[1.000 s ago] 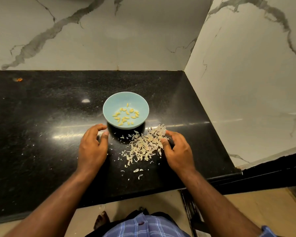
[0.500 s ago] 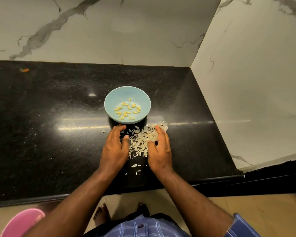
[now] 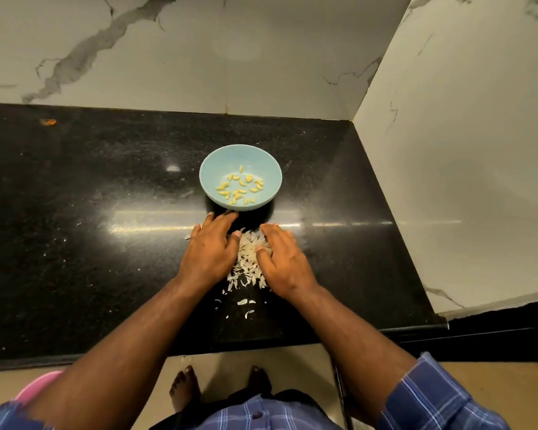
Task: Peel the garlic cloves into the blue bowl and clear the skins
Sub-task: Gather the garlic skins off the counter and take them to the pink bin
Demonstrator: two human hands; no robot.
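Note:
A blue bowl (image 3: 218,164) with several peeled yellow garlic cloves (image 3: 239,188) stands on the black counter (image 3: 90,243). Just in front of it lies a narrow heap of pale garlic skins (image 3: 248,259). My left hand (image 3: 212,249) lies flat on the counter against the heap's left side, fingertips near the bowl's base. My right hand (image 3: 281,259) lies flat against the heap's right side, its thumb on the skins. The heap is squeezed between the two hands. A few loose skins (image 3: 244,305) lie nearer the front edge.
Marble walls close the counter at the back and on the right (image 3: 448,150). A small orange scrap (image 3: 48,121) lies at the far left back. A pink container (image 3: 38,384) stands on the floor at the lower left, below the counter's front edge (image 3: 75,360).
Both hands have slid inward from either side, pushing the scattered skins into a tighter, narrower heap between them. The bowl has not moved.

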